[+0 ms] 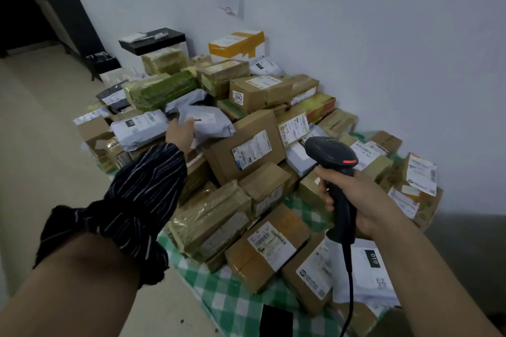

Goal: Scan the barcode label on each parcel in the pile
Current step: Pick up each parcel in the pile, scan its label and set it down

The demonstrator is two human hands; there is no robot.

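Grey bag (210, 123) high on the parcel pile (219, 213), touched by left hand (180, 130); hard to tell if gripped. Black scanner (332, 153) squeezed tight in right hand (364, 200). Could tip nearby boxes (254, 123) if pulled fast. Could also read the wrong label (252, 149), with so many close by.

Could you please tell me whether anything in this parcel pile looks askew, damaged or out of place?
The large brown box just left of the scanner is tilted, propped on edge against the parcels behind it. The whole pile is jumbled, but I see nothing spilled or clearly torn.
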